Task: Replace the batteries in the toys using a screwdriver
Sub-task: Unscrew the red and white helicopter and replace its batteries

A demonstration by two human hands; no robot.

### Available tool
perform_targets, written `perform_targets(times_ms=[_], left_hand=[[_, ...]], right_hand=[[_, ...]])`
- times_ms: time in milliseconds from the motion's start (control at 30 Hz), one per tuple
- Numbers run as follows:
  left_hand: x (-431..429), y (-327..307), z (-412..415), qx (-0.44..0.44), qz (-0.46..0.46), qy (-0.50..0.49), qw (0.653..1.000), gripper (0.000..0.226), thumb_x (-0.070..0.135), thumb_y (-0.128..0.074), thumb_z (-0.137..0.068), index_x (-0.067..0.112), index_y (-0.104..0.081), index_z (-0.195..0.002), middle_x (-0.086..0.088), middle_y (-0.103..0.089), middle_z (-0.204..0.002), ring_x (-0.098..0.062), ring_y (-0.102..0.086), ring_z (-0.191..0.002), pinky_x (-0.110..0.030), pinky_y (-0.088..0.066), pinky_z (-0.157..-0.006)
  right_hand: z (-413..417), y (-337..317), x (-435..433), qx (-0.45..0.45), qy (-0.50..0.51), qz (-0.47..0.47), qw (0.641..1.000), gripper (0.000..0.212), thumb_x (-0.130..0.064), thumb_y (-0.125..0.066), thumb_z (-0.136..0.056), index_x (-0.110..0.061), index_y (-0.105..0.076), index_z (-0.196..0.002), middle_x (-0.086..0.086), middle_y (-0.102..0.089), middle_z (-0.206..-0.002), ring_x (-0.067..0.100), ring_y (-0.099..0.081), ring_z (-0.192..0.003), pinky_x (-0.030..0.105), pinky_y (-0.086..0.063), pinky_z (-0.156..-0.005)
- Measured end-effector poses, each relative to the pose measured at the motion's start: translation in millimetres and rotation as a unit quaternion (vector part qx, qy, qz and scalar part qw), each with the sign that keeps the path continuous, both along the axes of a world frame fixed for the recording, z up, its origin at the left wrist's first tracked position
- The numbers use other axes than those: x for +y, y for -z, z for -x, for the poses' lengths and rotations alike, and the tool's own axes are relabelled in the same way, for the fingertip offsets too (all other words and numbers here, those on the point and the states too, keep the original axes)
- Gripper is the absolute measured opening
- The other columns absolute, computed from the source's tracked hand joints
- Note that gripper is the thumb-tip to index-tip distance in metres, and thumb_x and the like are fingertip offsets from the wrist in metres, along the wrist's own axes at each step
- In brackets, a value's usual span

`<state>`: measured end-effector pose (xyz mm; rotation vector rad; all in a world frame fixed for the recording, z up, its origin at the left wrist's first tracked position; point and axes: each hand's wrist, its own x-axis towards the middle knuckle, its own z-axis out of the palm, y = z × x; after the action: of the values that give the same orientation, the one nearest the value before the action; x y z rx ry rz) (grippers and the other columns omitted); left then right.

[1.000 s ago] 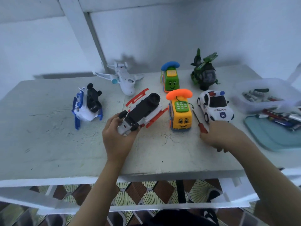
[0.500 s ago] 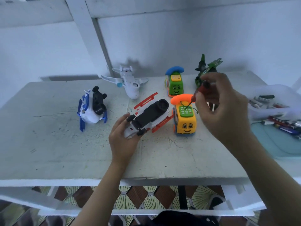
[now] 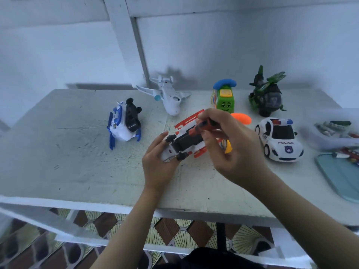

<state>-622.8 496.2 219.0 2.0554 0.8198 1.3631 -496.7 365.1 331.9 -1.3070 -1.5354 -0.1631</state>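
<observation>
Presently, worked toy: the white-and-red toy vehicle (image 3: 182, 144) lies near the front middle of the counter (image 3: 77, 162). Its black underside is turned up and its long axis runs from lower left to upper right.
Left grip: the left grip (image 3: 158, 164) grasps the near end of the toy vehicle, with thumb and fingers curled round it from either side.
Right grip: the right grip (image 3: 237, 152) is clenched round the red handle of the screwdriver (image 3: 202, 127), above the toy vehicle's underside.
Screwdriver attitude: tilted, with the handle end up and to the right and the working end down and to the left, toward the black underside. The tip is blurred, so contact cannot be confirmed.
Yellow phone toy: the yellow phone toy (image 3: 241, 118) stands just behind the right grip and is mostly hidden. Only its orange handset and a yellow corner show.
Police car: the police car (image 3: 279, 140) stands on its wheels to the right of the right grip, nose toward the counter's front edge.
Rear row, left to right: white airplane (image 3: 167, 96), green phone toy (image 3: 225, 100), green helicopter (image 3: 268, 96).
Left side: a blue-and-white toy (image 3: 124, 123) with a black part stands well apart from the toy vehicle.
Right edge: a clear container (image 3: 334, 131) holds batteries. In front of it lies a teal tray (image 3: 338, 175), with more batteries at its far end.
</observation>
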Motion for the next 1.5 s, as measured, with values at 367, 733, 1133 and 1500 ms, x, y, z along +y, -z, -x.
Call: perform_targets(times_ms=[367,733,1133,1500], left_hand=[[3.1,3.4,1.0,-0.011,0.015,0.006,1.000,0.056,0.041,-0.084,-0.065,0.026,-0.064,-0.115,0.007,-0.059,-0.127,0.013,-0.053,-0.114,-0.013,-0.045,-0.097],[0.6,0.1,1.6,-0.019,0.029,0.001,0.999,0.052,0.048,-0.072,-0.069,0.024,-0.067,-0.115,0.001,-0.064,-0.127,0.013,-0.055,-0.112,-0.014,-0.047,-0.094],[1.9,2.0,2.6,-0.001,0.033,-0.009,0.999,0.054,0.048,-0.076,-0.068,0.014,-0.074,-0.111,0.004,-0.066,-0.123,-0.010,-0.064,-0.109,-0.031,-0.055,-0.089],[1.2,-0.3,1.5,-0.010,0.039,0.002,0.999,0.053,0.044,-0.078,-0.068,0.014,-0.073,-0.111,0.004,-0.067,-0.117,-0.009,-0.063,-0.106,-0.012,-0.047,-0.088]], right_hand=[[0.9,-1.6,3.5,-0.019,-0.006,0.006,1.000,0.023,-0.003,-0.053,-0.089,0.003,-0.058,-0.111,0.001,-0.064,-0.094,0.010,-0.063,-0.092,0.022,-0.054,-0.078],[7.4,-4.0,10.9,-0.108,0.005,-0.004,0.994,0.029,-0.013,-0.053,-0.091,-0.002,-0.059,-0.117,0.009,-0.063,-0.105,0.016,-0.058,-0.091,0.029,-0.051,-0.074],[21.8,-24.1,34.5,-0.012,0.063,-0.082,0.995,0.021,-0.017,-0.071,-0.085,-0.004,-0.067,-0.101,0.001,-0.069,-0.083,0.009,-0.063,-0.079,0.019,-0.050,-0.073],[12.4,-29.1,42.9,0.041,0.001,-0.002,0.999,0.019,-0.015,-0.059,-0.090,-0.010,-0.070,-0.105,0.003,-0.061,-0.109,-0.003,-0.055,-0.100,0.016,-0.044,-0.088]])
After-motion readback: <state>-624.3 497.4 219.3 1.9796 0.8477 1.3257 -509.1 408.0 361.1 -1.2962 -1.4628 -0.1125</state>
